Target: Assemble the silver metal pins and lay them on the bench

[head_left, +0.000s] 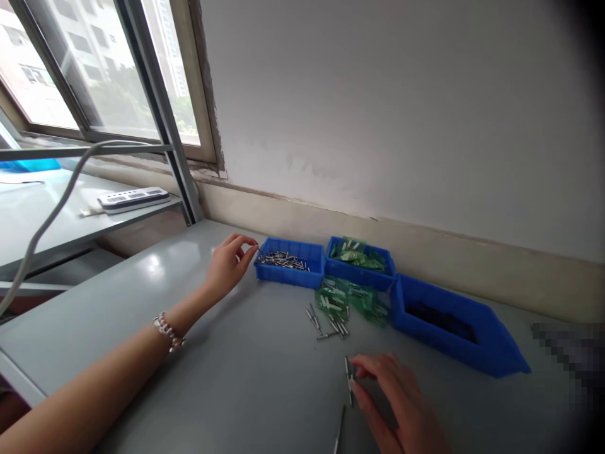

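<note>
1. Left hand (230, 260), centre-left of frame, pinches one metal pin (259, 251) between thumb and forefinger at the rim of the left blue bin (289, 273); bracelet (169, 331) on the wrist.
2. Mid-frame: loose pins (327, 323) and green packets (352, 297) lie scattered; middle bin (360, 273) behind them.
3. Lower centre: right hand (392, 397), fingers together, presses a pin (348, 373) to the table (142, 296); large bin (460, 328) at right.

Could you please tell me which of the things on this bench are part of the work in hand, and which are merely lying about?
In use:
- left hand at blue pin bin
- right hand on metal pins
- loose pins
- green pieces

Lying about:
- power strip
- grey cable
</note>
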Available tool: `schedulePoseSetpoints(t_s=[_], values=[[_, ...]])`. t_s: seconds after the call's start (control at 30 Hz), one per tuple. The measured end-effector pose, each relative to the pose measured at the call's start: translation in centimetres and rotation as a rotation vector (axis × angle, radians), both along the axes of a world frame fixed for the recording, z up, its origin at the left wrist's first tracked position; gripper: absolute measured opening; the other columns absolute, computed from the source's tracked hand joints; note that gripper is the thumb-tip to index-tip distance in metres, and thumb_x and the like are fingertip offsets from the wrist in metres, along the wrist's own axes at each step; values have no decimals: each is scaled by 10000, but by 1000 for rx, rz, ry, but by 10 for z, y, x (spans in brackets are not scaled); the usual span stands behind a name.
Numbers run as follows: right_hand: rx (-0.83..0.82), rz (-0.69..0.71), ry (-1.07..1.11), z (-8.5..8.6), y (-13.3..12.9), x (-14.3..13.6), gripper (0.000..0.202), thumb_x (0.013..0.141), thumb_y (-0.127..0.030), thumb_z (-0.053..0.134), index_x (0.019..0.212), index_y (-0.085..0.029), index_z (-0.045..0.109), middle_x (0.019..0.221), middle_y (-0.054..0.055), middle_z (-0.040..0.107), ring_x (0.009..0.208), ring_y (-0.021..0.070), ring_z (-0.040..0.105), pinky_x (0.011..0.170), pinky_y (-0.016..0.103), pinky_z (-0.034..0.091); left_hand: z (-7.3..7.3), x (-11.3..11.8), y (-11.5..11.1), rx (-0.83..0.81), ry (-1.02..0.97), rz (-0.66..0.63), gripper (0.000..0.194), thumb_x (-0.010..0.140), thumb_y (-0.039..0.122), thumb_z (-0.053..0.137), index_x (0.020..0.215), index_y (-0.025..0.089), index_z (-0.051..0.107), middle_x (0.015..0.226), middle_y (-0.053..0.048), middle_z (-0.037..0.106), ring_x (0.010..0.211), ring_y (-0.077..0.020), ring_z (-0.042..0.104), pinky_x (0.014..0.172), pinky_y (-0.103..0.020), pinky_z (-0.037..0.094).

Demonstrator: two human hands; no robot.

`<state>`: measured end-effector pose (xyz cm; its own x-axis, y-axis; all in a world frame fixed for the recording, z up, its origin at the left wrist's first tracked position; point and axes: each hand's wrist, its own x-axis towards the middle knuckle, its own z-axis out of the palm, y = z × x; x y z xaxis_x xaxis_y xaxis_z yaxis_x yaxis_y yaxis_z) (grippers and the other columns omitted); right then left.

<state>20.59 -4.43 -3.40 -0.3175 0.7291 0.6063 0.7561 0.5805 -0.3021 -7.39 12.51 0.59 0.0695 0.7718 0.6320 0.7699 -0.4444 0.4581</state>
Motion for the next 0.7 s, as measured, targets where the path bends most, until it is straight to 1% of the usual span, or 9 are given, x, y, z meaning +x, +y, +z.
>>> schedulePoseSetpoints(t_s=[0.13,0.23,0.33,0.43,0.7], values=[[-32,-44,87,-3,-3,-5,140,907,-220,447,1034,-240,502,771,10,584,712,191,569,662,319,419,-4,1,2,-16,-34,-38,233,837,360,477,846,167,607,861,-23,572,556,-69,470,563,-204,387],[-50,-51,130,-5,-4,-7,135,916,-237,435,1027,-248,511,772,6,574,722,192,556,689,324,406,-7,1,4,-16,-55,-46,241,834,365,475,846,165,609,866,-26,576,552,-71,466,561,-209,384],[-67,-51,134,-6,-4,-7,136,925,-252,430,1037,-251,508,783,5,568,736,189,546,711,325,392,-9,1,5,-17,-73,-56,239,826,369,483,842,166,609,861,-25,576,548,-71,461,549,-209,379],[-79,-44,137,-6,-4,-7,133,929,-256,428,1040,-250,501,793,8,566,740,188,541,691,317,385,-10,2,6,-24,-90,-66,235,824,371,486,835,169,607,849,-20,569,552,-72,464,535,-204,378],[-71,-26,136,-5,-5,-7,131,925,-227,434,1037,-236,499,796,9,572,744,183,544,676,312,390,-8,0,5,-24,-142,-53,239,822,382,493,839,165,592,816,-21,542,534,-69,450,502,-193,376]])
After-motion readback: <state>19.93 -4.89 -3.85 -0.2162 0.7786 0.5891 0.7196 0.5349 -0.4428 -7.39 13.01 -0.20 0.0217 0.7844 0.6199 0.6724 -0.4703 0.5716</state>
